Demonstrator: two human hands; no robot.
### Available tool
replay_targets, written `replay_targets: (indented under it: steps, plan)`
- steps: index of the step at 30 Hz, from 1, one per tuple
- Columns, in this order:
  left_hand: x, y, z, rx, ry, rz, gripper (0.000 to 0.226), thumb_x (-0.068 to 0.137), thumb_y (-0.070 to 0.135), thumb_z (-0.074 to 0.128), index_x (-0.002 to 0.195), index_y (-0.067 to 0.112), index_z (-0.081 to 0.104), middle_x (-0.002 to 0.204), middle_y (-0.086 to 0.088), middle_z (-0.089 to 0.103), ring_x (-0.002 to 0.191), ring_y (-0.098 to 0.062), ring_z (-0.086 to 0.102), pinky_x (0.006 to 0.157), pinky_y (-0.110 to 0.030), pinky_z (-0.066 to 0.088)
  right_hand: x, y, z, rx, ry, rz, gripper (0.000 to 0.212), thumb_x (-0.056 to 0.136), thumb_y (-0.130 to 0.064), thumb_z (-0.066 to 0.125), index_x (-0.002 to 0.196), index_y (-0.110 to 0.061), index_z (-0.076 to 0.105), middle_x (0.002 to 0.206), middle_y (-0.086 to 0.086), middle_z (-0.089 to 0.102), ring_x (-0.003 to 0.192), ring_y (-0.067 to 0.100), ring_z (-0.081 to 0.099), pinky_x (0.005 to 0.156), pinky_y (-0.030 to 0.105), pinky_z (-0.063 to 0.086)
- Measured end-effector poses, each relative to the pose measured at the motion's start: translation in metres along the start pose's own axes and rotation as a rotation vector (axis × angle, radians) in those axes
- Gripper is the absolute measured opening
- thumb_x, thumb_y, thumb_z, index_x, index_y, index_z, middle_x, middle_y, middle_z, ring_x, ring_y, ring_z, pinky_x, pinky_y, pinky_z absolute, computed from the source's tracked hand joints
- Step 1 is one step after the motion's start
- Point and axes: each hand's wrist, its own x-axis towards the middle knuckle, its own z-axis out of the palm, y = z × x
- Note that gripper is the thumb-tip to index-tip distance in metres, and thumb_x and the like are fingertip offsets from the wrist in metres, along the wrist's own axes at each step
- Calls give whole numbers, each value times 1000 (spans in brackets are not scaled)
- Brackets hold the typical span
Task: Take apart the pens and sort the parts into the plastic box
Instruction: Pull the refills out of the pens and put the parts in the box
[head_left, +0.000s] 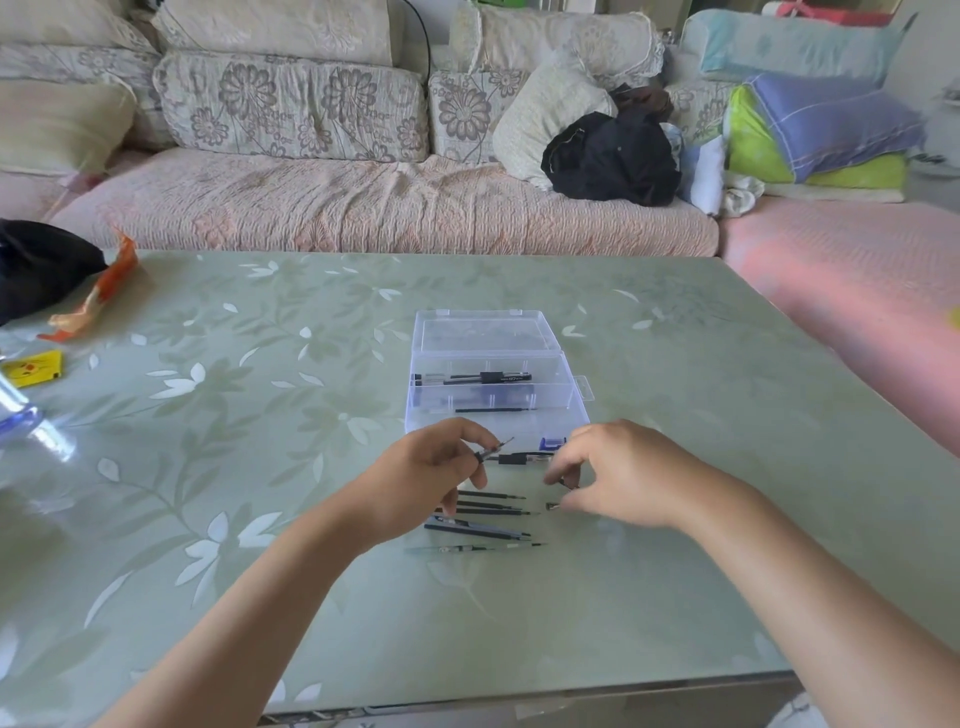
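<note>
A clear plastic box (576, 400) with its lid folded back stands mid-table, with pens (483, 378) and parts in its compartments. Just in front of it my left hand (431, 480) pinches a small pen tip piece (493, 449). My right hand (618, 475) pinches a tiny dark part (566, 483) in its fingertips, and another small tip (552, 505) lies on the table below it. A pen barrel (524, 458) and a blue cap (551, 443) lie between the hands. Several black refills (493, 504) and barrels (478, 530) lie in a row nearer me.
The green floral table (260, 415) carries a yellow card (34, 368), an orange wrapper (98, 291), a black bag (36, 265) and a clear bottle (26, 415) at the left. A sofa (363, 202) with cushions and clothes runs behind.
</note>
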Motion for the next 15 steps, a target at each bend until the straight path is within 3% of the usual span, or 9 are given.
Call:
replay_targets:
  steps: [2,5,10,12,15]
  plan:
    - [-1,2,1,-42,-11,0,31,99,12,44,105,36,63,86,6,67,63,-18,54,59,-20,42,1,-2,3,2,-16,-14,22,77,-40,70,98,-44,69,90,-19,61,84,-1,55,68,19,43]
    - [-2,3,2,-53,-31,16,36,101,13,43,111,42,63,87,8,67,63,-17,55,64,-27,41,2,-5,6,-13,-4,-31,15,77,-36,68,90,-43,71,86,-20,61,80,-1,55,67,20,45]
    - [-1,0,3,-35,-32,7,35,100,12,44,104,38,67,84,10,66,61,-16,54,66,-31,40,0,-12,3,20,51,-35,11,81,-35,64,90,-37,70,92,-22,66,79,-3,56,72,21,48]
    - [0,-1,3,-13,-28,8,35,100,12,45,102,39,67,83,10,66,61,-16,53,68,-31,43,-1,-14,0,85,150,-34,8,82,-37,65,88,-37,70,90,-23,68,69,-9,54,64,16,42]
    - [1,-2,4,8,-37,19,37,99,11,46,99,41,67,83,10,67,61,-16,53,70,-29,47,-4,-18,-3,233,287,-51,2,83,-31,68,83,-33,69,69,-29,62,60,-14,52,54,12,32]
